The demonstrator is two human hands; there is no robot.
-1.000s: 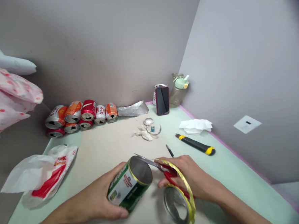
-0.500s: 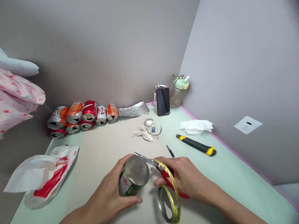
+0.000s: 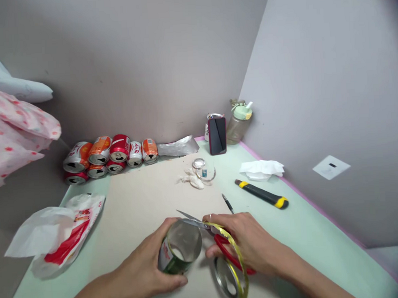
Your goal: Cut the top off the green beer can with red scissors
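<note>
My left hand (image 3: 148, 264) is wrapped round a green drinks can (image 3: 178, 251) with its top cut off, the open end facing me. My right hand (image 3: 247, 242) grips red-handled scissors (image 3: 211, 231); the blades sit at the can's upper rim. A thin yellow-edged metal strip (image 3: 236, 266) curls from the rim down past my right hand. At its lower end hangs the can's round silver lid (image 3: 223, 280), just above the tabletop.
A beige mat (image 3: 144, 197) lies on the pale green table. Several empty cans (image 3: 108, 157) are stacked at the back wall beside a foil sheet (image 3: 178, 145). A phone (image 3: 216, 134), bottle (image 3: 239, 119), tissue (image 3: 261, 168), utility knife (image 3: 260, 193), pen (image 3: 227, 203) and plastic bag (image 3: 55, 229) lie around.
My left hand has turned the can so its open end faces me more squarely. The scissors have shifted along the rim, and the cut strip with the lid has swung beneath my right hand.
</note>
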